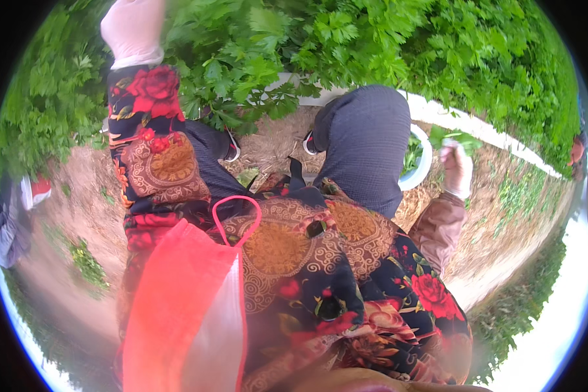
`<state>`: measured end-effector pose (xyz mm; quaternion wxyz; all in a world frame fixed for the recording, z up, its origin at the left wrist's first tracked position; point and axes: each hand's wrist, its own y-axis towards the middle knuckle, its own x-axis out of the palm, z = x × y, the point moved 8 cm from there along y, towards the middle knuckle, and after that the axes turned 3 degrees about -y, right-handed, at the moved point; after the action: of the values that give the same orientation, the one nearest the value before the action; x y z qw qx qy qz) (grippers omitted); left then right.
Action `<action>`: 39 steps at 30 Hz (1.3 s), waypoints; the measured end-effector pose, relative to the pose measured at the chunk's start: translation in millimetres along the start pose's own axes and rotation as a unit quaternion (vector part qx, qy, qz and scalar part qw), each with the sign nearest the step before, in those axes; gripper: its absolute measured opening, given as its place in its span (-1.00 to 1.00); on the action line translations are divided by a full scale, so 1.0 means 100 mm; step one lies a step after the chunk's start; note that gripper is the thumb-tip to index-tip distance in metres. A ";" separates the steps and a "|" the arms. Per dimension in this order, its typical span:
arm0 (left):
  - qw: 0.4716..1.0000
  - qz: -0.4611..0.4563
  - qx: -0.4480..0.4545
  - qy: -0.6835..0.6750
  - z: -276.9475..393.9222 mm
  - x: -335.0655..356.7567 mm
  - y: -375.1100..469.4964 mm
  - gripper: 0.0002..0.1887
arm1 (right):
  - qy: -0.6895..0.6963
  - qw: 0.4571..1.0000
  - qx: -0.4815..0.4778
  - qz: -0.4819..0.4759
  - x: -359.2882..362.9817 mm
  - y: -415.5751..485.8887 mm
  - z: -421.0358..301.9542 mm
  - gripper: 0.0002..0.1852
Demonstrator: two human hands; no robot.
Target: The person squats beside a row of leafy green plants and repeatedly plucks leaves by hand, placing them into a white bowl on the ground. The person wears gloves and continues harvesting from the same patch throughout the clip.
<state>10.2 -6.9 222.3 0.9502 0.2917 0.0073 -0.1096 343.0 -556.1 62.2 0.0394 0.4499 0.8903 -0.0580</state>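
My left hand point(133, 30), in a thin pale glove, is raised at the top left against leafy green plants point(255, 44); its fingers run past the picture's edge, so I cannot tell what it holds. At the right, my right hand point(456, 169), also in a pale glove, pinches a green leafy sprig point(463, 140) at its fingertips. It is just right of a white bucket point(425, 159) with green leaves point(412, 156) inside. The bucket stands beside my bent knee, partly hidden by it.
White sheeting point(463, 120) edges the plant bed ahead. Straw-strewn soil point(284, 132) lies under my shoes. A red face mask point(181, 304) hangs in front of my chest. Parts of other people show: a red-and-white shoe point(38, 192) at the left, a hand point(576, 151) at the far right.
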 end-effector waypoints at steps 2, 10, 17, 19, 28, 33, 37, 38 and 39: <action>0.973 -0.015 0.016 0.228 0.02 -0.02 0.02 -0.71 | -0.059 0.981 0.157 0.092 -0.34 -0.22 1.01 -0.64; 0.991 -0.034 -0.095 0.090 -0.21 0.08 0.02 -0.63 | -0.441 0.872 0.182 0.111 -0.73 -0.78 3.14 -0.40; 0.984 -0.007 -0.066 0.166 -0.16 -0.02 0.04 -0.64 | -0.500 0.845 0.140 0.126 -0.56 -0.42 2.29 -0.63; 0.986 0.001 -0.041 0.162 -0.10 -0.03 0.04 -0.71 | -0.437 0.875 0.118 0.172 -0.39 -0.13 1.68 -0.68; 0.999 0.031 -0.023 0.027 0.00 0.05 0.05 -0.73 | -0.387 0.854 -0.320 0.133 1.66 0.76 -1.57 -0.74; 0.999 0.034 -0.017 0.037 0.11 0.03 0.08 -0.73 | -0.462 0.796 -0.390 -0.017 2.70 0.99 -2.29 -0.74; 0.997 0.050 -0.041 0.039 0.09 0.00 0.10 -0.73 | -0.540 0.755 -0.362 -0.089 3.23 1.27 -2.31 -0.72; 0.997 0.054 -0.047 0.033 0.07 -0.01 0.09 -0.73 | -0.575 0.737 -0.337 -0.113 3.35 1.40 -2.22 -0.72; 0.998 0.051 -0.032 0.034 0.07 -0.01 0.10 -0.73 | -0.608 0.716 -0.314 -0.135 3.46 1.55 -2.10 -0.71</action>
<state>11.2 -2.8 234.1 0.9627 0.2642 0.0283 -0.0509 259.2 -160.6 217.5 0.7031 0.1542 0.6929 -0.0412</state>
